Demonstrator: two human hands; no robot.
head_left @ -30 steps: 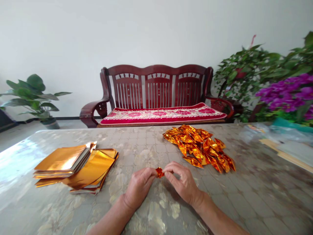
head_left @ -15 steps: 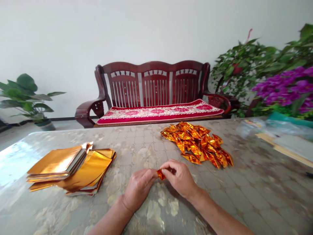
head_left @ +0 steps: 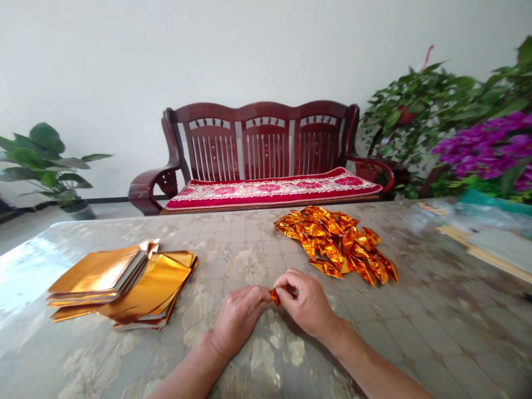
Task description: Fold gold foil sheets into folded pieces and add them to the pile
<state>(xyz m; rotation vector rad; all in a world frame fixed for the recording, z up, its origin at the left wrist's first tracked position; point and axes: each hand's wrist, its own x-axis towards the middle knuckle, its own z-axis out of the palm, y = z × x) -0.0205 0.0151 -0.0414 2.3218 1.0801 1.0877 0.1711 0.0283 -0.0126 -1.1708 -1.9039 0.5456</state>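
Between my two hands, low over the table's near middle, is a small folded piece of orange-gold foil paper (head_left: 275,297). My left hand (head_left: 243,315) pinches its left end, with the thumb and fingertips closed. On the other end my right hand (head_left: 305,302) is closed too, thumb against curled fingers. Most of the foil piece is hidden by the fingers. Beyond my right hand lies a heap of folded, pointed foil pieces (head_left: 332,235). Off to the left of my hands rest loose stacks of flat gold foil sheets (head_left: 152,280).
The table (head_left: 233,249) has a patterned, glossy cover. Plastic bags and flat packets (head_left: 496,244) lie at its right edge. Behind it stands a dark red wooden bench (head_left: 266,147) with a red floral cushion (head_left: 270,189). Potted plants (head_left: 45,160) and purple flowers (head_left: 484,147) flank it.
Both hands stay in nearly the same place, still pinching the foil piece. Less of the foil shows between the fingers now. The view has shifted very slightly.
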